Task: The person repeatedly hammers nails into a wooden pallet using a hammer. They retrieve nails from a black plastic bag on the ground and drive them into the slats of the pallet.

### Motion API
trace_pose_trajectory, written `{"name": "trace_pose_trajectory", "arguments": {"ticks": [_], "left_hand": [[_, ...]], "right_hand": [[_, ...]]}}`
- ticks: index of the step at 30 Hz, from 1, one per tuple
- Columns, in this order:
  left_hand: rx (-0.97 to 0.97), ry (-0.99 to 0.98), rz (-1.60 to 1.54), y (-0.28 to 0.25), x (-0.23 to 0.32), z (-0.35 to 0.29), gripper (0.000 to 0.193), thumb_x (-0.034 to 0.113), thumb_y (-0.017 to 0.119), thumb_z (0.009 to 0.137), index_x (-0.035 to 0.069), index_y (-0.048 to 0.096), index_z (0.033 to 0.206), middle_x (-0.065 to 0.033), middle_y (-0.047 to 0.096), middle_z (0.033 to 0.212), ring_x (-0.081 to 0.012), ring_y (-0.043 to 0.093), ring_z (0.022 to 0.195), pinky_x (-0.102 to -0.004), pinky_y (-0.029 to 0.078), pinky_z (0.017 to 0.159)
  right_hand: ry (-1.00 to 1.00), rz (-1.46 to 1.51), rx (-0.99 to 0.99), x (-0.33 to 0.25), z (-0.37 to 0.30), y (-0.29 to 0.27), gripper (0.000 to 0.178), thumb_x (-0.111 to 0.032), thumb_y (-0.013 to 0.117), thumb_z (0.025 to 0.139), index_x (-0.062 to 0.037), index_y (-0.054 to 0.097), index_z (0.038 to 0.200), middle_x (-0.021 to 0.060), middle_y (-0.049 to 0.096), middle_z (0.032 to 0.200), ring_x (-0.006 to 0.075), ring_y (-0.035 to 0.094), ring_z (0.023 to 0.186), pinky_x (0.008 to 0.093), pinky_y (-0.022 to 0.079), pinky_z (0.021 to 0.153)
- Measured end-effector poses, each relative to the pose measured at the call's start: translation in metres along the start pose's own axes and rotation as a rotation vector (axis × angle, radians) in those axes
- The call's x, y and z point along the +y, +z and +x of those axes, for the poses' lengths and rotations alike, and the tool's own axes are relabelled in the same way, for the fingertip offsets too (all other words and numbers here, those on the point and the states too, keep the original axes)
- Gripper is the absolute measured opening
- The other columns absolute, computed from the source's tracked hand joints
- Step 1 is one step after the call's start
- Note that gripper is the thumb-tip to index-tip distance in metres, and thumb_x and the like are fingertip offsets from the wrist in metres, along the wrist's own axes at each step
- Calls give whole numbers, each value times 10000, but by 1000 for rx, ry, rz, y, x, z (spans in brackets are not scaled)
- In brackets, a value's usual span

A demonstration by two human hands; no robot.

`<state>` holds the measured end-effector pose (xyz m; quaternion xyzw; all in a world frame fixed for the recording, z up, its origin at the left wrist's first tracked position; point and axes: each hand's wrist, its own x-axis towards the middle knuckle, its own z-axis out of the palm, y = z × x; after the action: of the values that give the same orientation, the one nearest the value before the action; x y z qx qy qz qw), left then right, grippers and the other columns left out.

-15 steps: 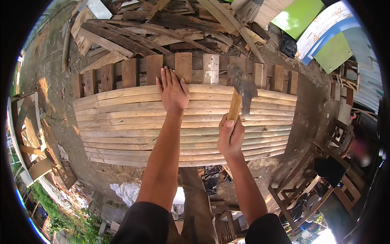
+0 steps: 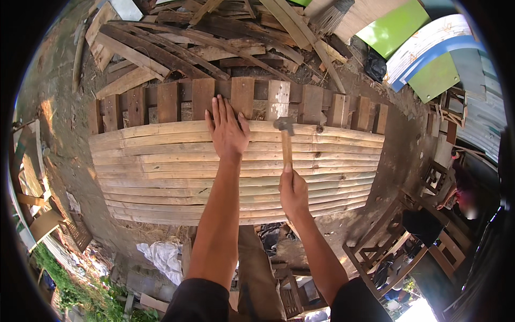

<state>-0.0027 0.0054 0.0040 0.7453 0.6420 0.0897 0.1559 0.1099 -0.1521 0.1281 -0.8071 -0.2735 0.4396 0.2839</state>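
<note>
My right hand (image 2: 294, 191) is wrapped round the wooden handle of a hammer (image 2: 287, 144). The hammer's dark head is at the far edge of a panel of long bamboo slats (image 2: 161, 160); whether it touches the bamboo I cannot tell. Left of it, my left hand (image 2: 229, 133) lies flat with fingers spread across the panel's far edge. Its fingertips reach onto a row of short brown boards (image 2: 169, 102) that stick out beyond the bamboo. One board near the hammer has patches of white paint (image 2: 278, 99). No nail can be made out.
A heap of scrap lumber (image 2: 214, 40) lies beyond the boards. Green panels (image 2: 394, 29) and a black bag (image 2: 375, 68) are at the far right. Wooden chair frames (image 2: 370, 263) stand at the near right, with another person (image 2: 465, 188) behind them. White cloth (image 2: 163, 260) lies at the near left.
The hammer has come down and left from a raised, blurred position to the bamboo's far edge. My right hand moved with it. My left hand keeps its place on the panel.
</note>
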Motion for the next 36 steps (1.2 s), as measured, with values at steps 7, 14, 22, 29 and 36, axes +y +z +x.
{"name": "trace_pose_trajectory", "arguments": {"ticks": [7,14,22,29,36], "left_hand": [[17,21,-13,2,1,-1,611,325,356,1018,-52,445,1491,-155,343,1634,-265,217,1556,-480,100,1278],[-44,20,22,0,3,2,626,341,351,1026,-48,415,1512,-143,317,1650,-242,177,1570,-480,82,1278],[-24,46,-14,2,-1,-4,633,340,360,1024,-63,409,1510,-173,316,1646,-264,190,1567,-484,89,1273],[-14,56,1,6,-6,-2,632,332,372,1019,-69,412,1506,-173,316,1646,-271,181,1569,-493,84,1271],[33,101,-16,7,-6,-4,622,331,342,1043,-100,416,1485,-209,335,1626,-294,197,1561,-498,102,1265]], "right_hand": [[52,-133,53,40,17,10,587,-525,368,1089,-60,459,742,-6,441,574,87,402,493,333,317,438],[-264,-90,196,60,2,13,559,-484,347,1101,-40,492,793,14,435,603,128,417,507,310,355,467],[-234,164,264,62,4,37,504,-512,413,1080,-72,477,843,-27,401,615,68,375,493,244,301,418],[-356,255,350,22,-4,41,590,-552,373,1083,-89,450,725,-58,366,577,49,356,476,229,279,409],[-325,291,352,15,-15,44,587,-503,362,1097,-67,465,716,-1,416,565,97,402,472,331,310,411]]}}
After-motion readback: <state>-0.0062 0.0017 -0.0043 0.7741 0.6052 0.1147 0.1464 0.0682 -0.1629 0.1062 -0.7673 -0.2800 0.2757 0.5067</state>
